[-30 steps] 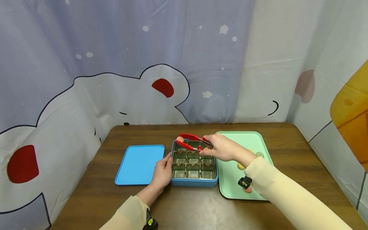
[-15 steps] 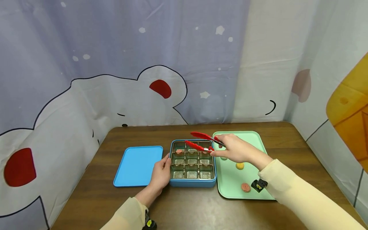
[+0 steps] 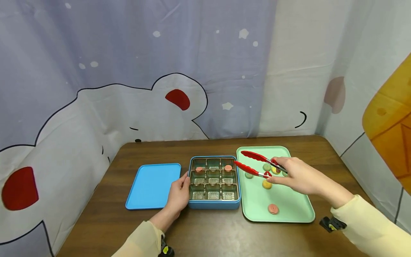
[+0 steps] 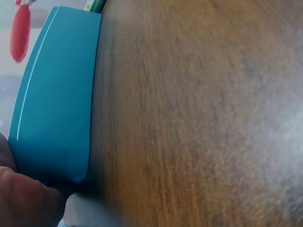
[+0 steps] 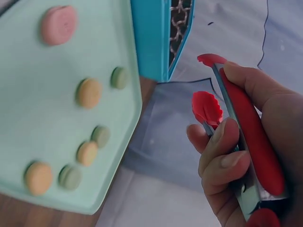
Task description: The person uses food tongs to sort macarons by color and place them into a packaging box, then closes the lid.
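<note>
My left hand (image 3: 178, 194) grips the left side of a blue box (image 3: 214, 204), its fingers at the box's corner in the left wrist view. Inside the box is a gold divided insert (image 3: 213, 183). Pink macarons sit in its back left (image 3: 199, 169) and back right (image 3: 228, 167) compartments. My right hand (image 3: 302, 175) holds red-tipped tongs (image 3: 254, 156), their jaws apart with nothing between them. The tongs are above a mint-green tray (image 3: 290, 210) bearing a pink macaron (image 3: 273, 209), several yellow macarons (image 3: 267, 184) and several green macarons (image 5: 70, 177).
A flat blue lid (image 3: 152, 186) lies on the brown wooden table (image 3: 205, 232), left of the box. The tray stands close along the box's right side. A patterned curtain (image 3: 128, 117) hangs behind the table.
The tongs have let go of a pink macaron, now in the back left compartment. My right hand has moved right with them, from over the box to over the tray. The left hand keeps its place.
</note>
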`<control>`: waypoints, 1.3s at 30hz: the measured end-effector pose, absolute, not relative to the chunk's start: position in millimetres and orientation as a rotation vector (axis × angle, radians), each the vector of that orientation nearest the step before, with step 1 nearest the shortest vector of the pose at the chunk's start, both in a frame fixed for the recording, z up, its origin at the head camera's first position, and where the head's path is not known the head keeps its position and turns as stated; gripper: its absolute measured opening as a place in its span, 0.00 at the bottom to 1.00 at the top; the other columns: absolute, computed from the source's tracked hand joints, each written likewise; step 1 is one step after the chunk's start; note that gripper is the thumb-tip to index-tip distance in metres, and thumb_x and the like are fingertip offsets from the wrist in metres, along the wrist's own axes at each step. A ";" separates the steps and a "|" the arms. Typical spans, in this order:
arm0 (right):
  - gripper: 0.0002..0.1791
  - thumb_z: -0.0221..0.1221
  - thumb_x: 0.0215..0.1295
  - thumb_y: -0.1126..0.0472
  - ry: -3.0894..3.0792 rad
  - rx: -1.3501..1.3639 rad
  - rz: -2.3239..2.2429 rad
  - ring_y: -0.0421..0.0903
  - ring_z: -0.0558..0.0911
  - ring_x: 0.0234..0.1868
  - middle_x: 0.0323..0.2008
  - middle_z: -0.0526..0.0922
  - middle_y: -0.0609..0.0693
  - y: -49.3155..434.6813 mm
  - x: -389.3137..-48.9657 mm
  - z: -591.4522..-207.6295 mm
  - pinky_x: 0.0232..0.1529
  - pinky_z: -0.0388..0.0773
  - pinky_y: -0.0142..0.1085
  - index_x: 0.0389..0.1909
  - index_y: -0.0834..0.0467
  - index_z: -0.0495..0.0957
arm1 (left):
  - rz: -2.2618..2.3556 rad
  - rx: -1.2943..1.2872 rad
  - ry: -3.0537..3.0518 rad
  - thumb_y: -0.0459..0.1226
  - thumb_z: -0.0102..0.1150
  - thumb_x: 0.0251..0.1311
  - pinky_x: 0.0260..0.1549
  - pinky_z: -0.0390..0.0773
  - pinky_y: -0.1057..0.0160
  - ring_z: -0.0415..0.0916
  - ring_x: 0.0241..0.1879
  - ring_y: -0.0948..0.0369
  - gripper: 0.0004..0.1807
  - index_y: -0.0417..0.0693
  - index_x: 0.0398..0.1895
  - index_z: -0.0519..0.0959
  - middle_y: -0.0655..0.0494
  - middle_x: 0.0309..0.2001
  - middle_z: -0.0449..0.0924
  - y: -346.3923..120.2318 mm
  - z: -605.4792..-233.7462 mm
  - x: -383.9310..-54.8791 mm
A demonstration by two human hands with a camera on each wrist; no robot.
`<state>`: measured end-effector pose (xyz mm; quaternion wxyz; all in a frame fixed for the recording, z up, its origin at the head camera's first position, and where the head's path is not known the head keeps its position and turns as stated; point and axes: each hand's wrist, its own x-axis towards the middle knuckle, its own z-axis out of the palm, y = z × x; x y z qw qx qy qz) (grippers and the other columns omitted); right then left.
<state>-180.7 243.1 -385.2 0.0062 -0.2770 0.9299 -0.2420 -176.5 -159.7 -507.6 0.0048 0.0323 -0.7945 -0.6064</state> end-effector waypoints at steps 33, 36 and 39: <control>0.27 0.67 0.70 0.38 2.926 -0.758 -0.660 0.34 0.81 0.44 0.44 0.83 0.32 315.4 -87.8 -431.2 0.42 0.82 0.35 0.56 0.55 0.83 | -1.892 0.108 -2.473 0.37 0.43 0.86 0.69 0.69 0.45 0.65 0.74 0.48 0.25 0.35 0.79 0.65 0.41 0.72 0.73 -158.8 -507.4 -178.8; 0.30 0.67 0.69 0.37 2.902 -0.748 -0.650 0.34 0.81 0.44 0.45 0.84 0.34 317.2 -83.7 -435.5 0.42 0.82 0.35 0.57 0.58 0.82 | -1.890 0.107 -2.472 0.36 0.43 0.85 0.70 0.68 0.45 0.64 0.74 0.48 0.25 0.34 0.79 0.65 0.41 0.73 0.72 -159.1 -507.6 -178.8; 0.33 0.67 0.69 0.36 2.877 -0.722 -0.640 0.34 0.80 0.44 0.45 0.83 0.36 318.5 -80.9 -438.2 0.41 0.81 0.35 0.58 0.61 0.82 | -1.884 0.112 -2.474 0.37 0.43 0.85 0.71 0.67 0.44 0.64 0.75 0.48 0.25 0.34 0.79 0.66 0.41 0.73 0.72 -159.2 -508.0 -178.4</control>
